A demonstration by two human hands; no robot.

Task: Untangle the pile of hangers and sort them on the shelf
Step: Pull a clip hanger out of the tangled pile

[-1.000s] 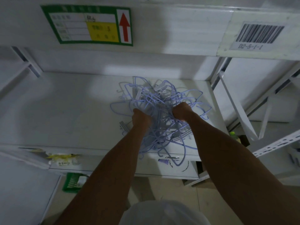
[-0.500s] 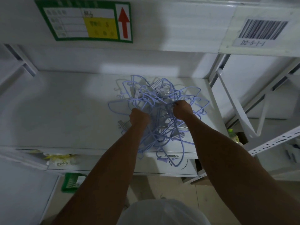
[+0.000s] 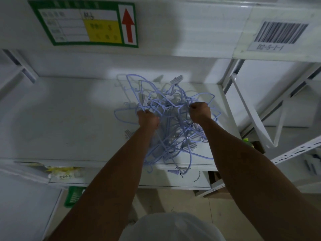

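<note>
A tangled pile of light purple wire hangers, some with clips, lies on the right part of a white shelf. Parts of the tangle droop over the shelf's front edge. My left hand grips wires on the left side of the pile. My right hand is curled round wires on its right side. Both fists hold the upper part of the tangle raised above the shelf board.
A green and yellow label with a red arrow and a barcode tag sit on the shelf beam above. White metal struts stand to the right. A lower shelf holds yellow packets; a green-capped bottle sits at right.
Both hands have moved up and back with the hangers, and the top of the tangle has risen. The hands are a little further apart.
</note>
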